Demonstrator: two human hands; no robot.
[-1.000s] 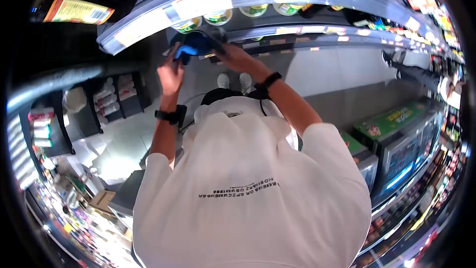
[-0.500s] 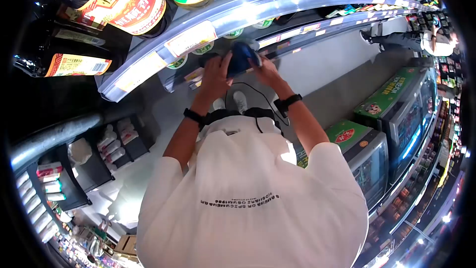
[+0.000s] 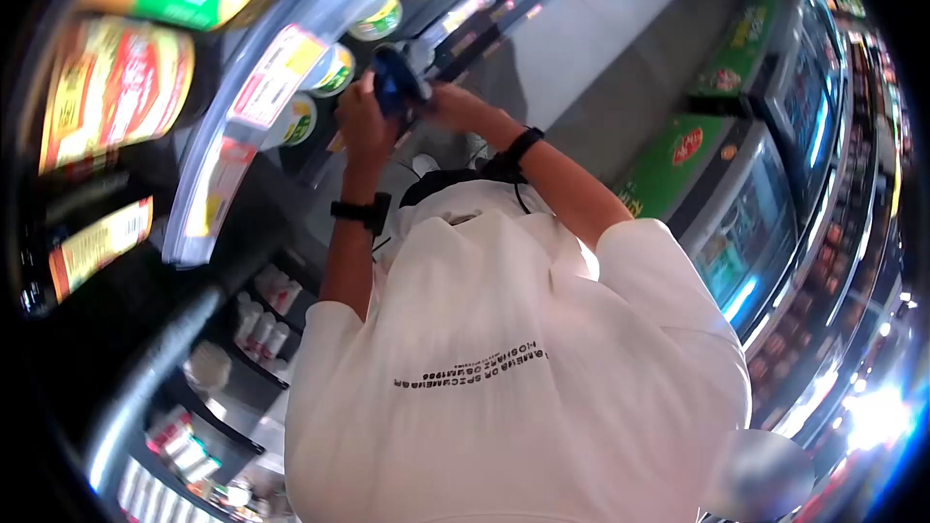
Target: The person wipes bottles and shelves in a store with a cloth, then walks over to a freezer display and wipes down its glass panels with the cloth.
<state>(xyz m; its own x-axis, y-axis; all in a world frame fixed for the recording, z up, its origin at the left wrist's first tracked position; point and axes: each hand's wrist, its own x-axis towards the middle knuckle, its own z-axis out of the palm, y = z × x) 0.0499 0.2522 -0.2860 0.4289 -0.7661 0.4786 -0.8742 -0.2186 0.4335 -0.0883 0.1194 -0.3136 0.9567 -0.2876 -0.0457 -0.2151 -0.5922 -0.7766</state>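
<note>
A dark-blue, glossy, rounded object [image 3: 395, 82], too blurred to name, is held up between my hands beside the shelf. My left hand [image 3: 362, 121] is closed around its left side. At its right side, my right hand [image 3: 463, 108] has its fingers bent against it, though motion smears the fingertips. Just behind and left of the object, tubs with green-and-white lids [image 3: 376, 17] stand on a lower shelf level.
Bottles with red-and-yellow labels [image 3: 116, 87] stand on the upper shelf at left, edged by a price-tag rail [image 3: 276, 77]. A metal bar [image 3: 155, 378] runs below it. Glass-fronted freezers with green tops [image 3: 668, 165] line the aisle at right.
The view has turned and shifted, so the shelf stands more steeply at left and my hands appear further left. Both hands stay at the blue object, which is now tilted differently.
</note>
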